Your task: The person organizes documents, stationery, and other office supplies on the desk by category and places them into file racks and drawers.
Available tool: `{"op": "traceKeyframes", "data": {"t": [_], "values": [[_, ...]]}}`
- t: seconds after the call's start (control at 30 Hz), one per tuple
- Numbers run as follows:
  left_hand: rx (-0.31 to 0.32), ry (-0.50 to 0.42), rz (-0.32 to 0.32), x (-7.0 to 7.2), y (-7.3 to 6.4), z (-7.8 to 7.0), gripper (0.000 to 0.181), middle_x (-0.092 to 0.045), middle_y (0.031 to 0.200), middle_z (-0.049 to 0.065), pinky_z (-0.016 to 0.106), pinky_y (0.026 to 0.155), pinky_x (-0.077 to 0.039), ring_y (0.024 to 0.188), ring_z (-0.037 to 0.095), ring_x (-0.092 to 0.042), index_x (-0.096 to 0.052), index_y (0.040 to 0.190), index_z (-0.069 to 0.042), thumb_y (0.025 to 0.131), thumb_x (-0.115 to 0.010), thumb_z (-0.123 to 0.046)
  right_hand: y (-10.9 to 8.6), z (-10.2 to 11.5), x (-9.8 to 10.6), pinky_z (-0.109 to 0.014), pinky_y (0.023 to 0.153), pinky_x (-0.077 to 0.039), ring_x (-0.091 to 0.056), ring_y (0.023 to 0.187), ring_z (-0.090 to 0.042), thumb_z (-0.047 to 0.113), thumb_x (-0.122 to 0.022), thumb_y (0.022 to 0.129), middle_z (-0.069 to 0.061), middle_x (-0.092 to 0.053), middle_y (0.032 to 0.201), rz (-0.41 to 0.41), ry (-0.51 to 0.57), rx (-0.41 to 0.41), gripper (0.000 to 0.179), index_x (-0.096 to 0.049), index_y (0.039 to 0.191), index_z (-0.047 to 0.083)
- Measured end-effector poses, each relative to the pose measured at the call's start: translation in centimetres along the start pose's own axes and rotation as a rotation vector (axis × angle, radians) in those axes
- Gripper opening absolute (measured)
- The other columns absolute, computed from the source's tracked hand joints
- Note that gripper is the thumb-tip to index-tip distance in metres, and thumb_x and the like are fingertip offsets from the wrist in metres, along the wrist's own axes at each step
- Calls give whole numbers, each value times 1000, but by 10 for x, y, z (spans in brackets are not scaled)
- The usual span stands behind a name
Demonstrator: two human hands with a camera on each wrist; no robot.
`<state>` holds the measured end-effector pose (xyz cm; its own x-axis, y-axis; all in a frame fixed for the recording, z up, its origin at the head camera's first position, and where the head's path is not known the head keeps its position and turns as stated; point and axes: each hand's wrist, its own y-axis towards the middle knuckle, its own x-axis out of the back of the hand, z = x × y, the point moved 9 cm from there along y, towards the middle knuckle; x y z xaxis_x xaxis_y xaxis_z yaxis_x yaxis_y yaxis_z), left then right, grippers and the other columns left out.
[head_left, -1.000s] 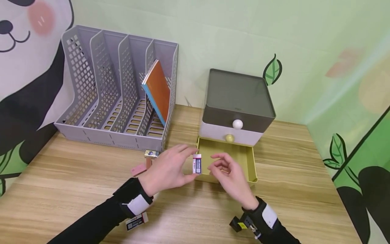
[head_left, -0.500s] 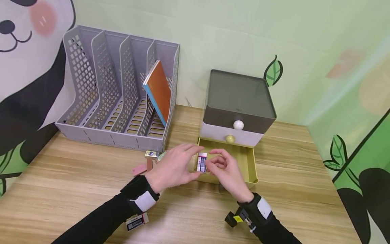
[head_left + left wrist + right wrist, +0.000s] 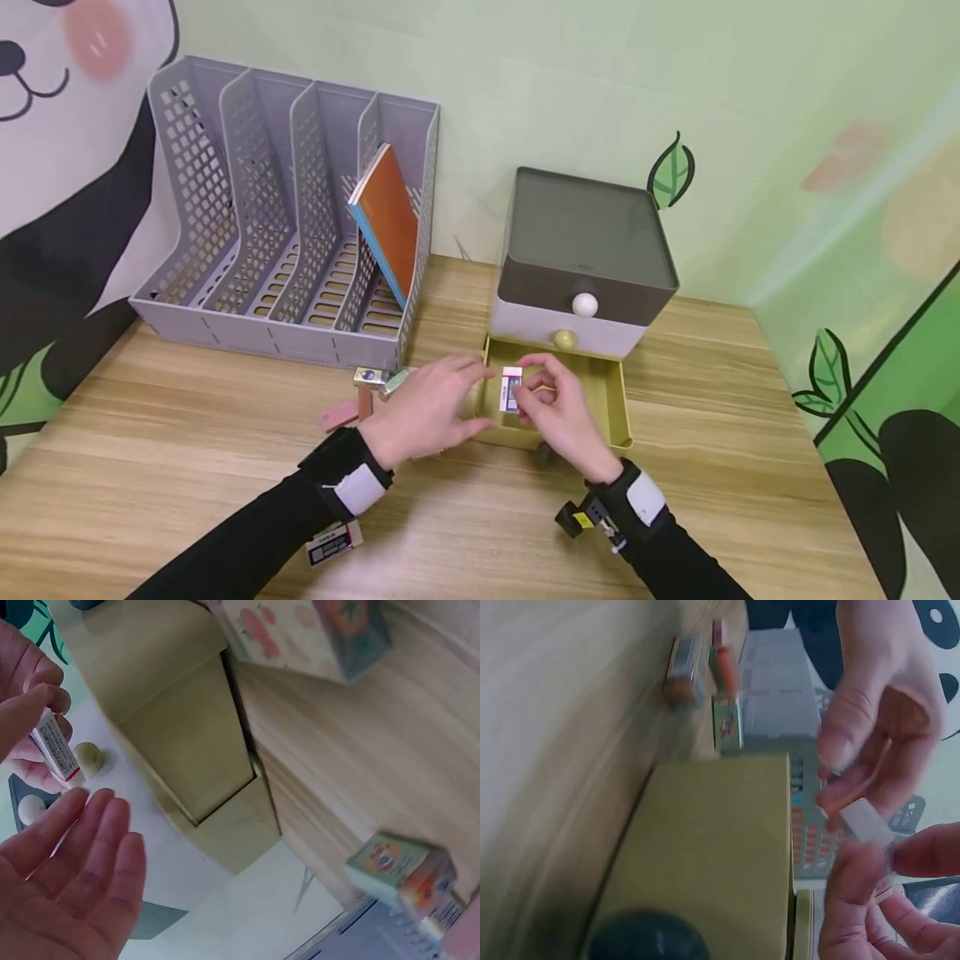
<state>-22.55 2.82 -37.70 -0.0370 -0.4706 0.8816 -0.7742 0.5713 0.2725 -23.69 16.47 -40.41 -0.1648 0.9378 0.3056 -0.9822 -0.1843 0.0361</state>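
My right hand [image 3: 562,412] pinches a small white eraser in a blue-and-white printed sleeve [image 3: 511,389] between thumb and fingers, upright over the pulled-out yellow drawer [image 3: 594,392]. Its bare white end [image 3: 866,823] shows in the right wrist view. Just left of the eraser, my left hand [image 3: 427,408] has its thumb and fingers spread, holding nothing. From the left wrist view, the left fingers [image 3: 112,847] lie relaxed, apart from the eraser. The part of the drawer behind the right hand is hidden in the head view.
Left of the drawer lie a pink eraser [image 3: 340,415], a reddish-brown block [image 3: 365,402] and small printed boxes [image 3: 371,377]. Another sleeved eraser [image 3: 333,543] lies by my left forearm. Behind stand a grey file rack [image 3: 247,329] with an orange book [image 3: 390,221], and the drawer unit [image 3: 592,225].
The eraser has passed from my left hand to my right, shifting slightly rightward. The right fingers closed on it, and the left fingers let go.
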Motion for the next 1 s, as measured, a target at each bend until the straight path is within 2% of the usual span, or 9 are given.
{"op": "traceKeyframes", "data": {"t": [0.2, 0.43, 0.67, 0.77, 1.0], "values": [[-1, 32, 52, -9, -1, 7, 56, -62, 132, 14, 40, 96, -51, 117, 28, -61, -67, 126, -5, 83, -76, -39, 10, 3, 3, -31, 56, -55, -65, 66, -35, 4, -60, 90, -14, -66, 84, 13, -185, 25, 31, -58, 121, 1], [-21, 59, 68, -13, 0, 10, 50, -63, 131, 12, 40, 93, -52, 117, 28, -61, -71, 121, -4, 83, -75, -38, 20, -2, -1, -26, 49, -47, -66, 63, -29, 6, -61, 90, -7, -62, 79, 71, -339, 6, 31, -57, 120, 1], [-57, 78, 61, -10, 0, 6, 45, -65, 128, 13, 41, 90, -54, 112, 29, -63, -76, 112, -7, 82, -76, -40, 28, -7, -6, -27, 51, -43, -62, 58, -11, 8, -61, 89, -2, -61, 76, 106, -481, 1, 33, -58, 121, 2], [-60, 84, 63, -11, 0, 6, 43, -65, 128, 13, 40, 89, -54, 112, 29, -63, -76, 111, -8, 82, -75, -40, 31, -12, -9, -28, 54, -45, -60, 60, -12, 8, -61, 88, -1, -63, 77, 137, -512, -14, 34, -59, 122, 2], [-52, 83, 61, -11, 0, 8, 40, -66, 127, 12, 40, 88, -54, 111, 28, -63, -77, 106, -9, 82, -75, -41, 35, -30, -14, -29, 60, -43, -53, 68, -15, 8, -62, 87, -2, -59, 79, 212, -686, -69, 40, -59, 126, 3]]}}
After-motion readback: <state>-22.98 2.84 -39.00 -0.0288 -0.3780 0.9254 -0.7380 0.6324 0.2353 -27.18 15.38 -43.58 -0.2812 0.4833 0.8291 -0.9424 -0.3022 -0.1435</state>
